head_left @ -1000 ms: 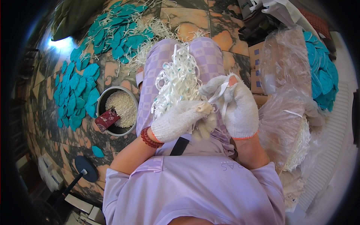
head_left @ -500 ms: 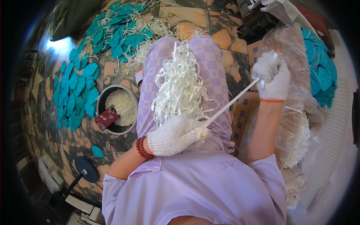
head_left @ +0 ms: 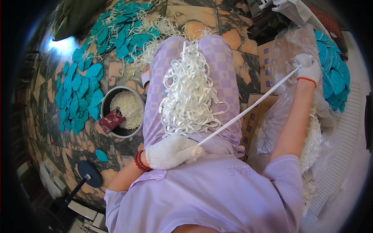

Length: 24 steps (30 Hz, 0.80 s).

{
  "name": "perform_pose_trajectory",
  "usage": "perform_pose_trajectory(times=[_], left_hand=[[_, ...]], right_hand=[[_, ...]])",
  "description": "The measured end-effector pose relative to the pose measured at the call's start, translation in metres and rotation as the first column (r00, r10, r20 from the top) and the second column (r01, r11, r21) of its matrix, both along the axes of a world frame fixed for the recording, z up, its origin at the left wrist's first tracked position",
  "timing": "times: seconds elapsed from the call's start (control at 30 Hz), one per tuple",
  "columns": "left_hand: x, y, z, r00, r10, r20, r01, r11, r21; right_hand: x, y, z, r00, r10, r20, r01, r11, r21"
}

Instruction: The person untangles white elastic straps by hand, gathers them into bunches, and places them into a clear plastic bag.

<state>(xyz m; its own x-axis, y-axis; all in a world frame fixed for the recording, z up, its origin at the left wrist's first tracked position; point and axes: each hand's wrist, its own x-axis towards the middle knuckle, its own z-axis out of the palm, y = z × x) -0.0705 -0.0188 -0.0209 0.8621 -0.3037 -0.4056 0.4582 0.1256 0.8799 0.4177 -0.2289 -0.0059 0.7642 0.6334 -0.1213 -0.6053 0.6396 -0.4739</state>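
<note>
A white cord [head_left: 248, 108] runs taut and slanting between my gloved hands. Its lower end goes into my left hand [head_left: 173, 152], which is closed on it in front of my waist. Up on the right, my right hand [head_left: 307, 66] is closed on the other end, close to a clear plastic bag. Both hands wear white knit gloves. On my lap, between the hands and my knees, lies a heap of looped white ribbons [head_left: 190, 97], a few with small teal bits on them. My left hand rests at the near end of this heap.
Teal leaf-shaped pieces [head_left: 79, 93] cover the floor at left, with more mixed with white strips beyond my knees. A round metal pot [head_left: 105, 116] of white beads holds a dark red packet [head_left: 112, 122]. At right are a clear plastic bag [head_left: 289, 42], cardboard boxes [head_left: 266, 64] and teal pieces [head_left: 330, 66].
My right hand has moved outward to the right, and the cord between the hands is longer. My left hand has shifted slightly left and closer to me.
</note>
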Motion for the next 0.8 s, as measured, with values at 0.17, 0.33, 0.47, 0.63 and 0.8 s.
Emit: perform_pose_trajectory(times=[0.17, 0.33, 0.47, 0.63, 0.8], left_hand=[[-0.020, 0.008, 0.003, 0.990, -0.029, -0.135, 0.027, 0.999, -0.019], [0.016, 0.009, -0.014, 0.997, 0.057, -0.052, -0.065, 0.981, -0.180], [0.041, -0.008, -0.017, 0.951, 0.282, -0.124, -0.307, 0.835, -0.456], [0.046, -0.017, -0.020, 0.875, 0.407, -0.262, -0.483, 0.695, -0.533], [0.047, -0.023, -0.037, 0.841, 0.400, -0.364, -0.530, 0.477, -0.701]], right_hand=[[0.029, -0.029, 0.025, 0.906, -0.269, 0.327, 0.366, 0.886, -0.284], [-0.075, 0.011, 0.056, 0.941, 0.159, 0.298, -0.137, 0.986, -0.094], [-0.221, 0.083, 0.068, 0.915, 0.286, 0.284, -0.263, 0.958, -0.117], [-0.249, 0.097, 0.075, 0.894, 0.389, 0.224, -0.421, 0.899, 0.119], [-0.249, 0.087, 0.108, 0.884, 0.346, 0.314, -0.437, 0.849, 0.297]])
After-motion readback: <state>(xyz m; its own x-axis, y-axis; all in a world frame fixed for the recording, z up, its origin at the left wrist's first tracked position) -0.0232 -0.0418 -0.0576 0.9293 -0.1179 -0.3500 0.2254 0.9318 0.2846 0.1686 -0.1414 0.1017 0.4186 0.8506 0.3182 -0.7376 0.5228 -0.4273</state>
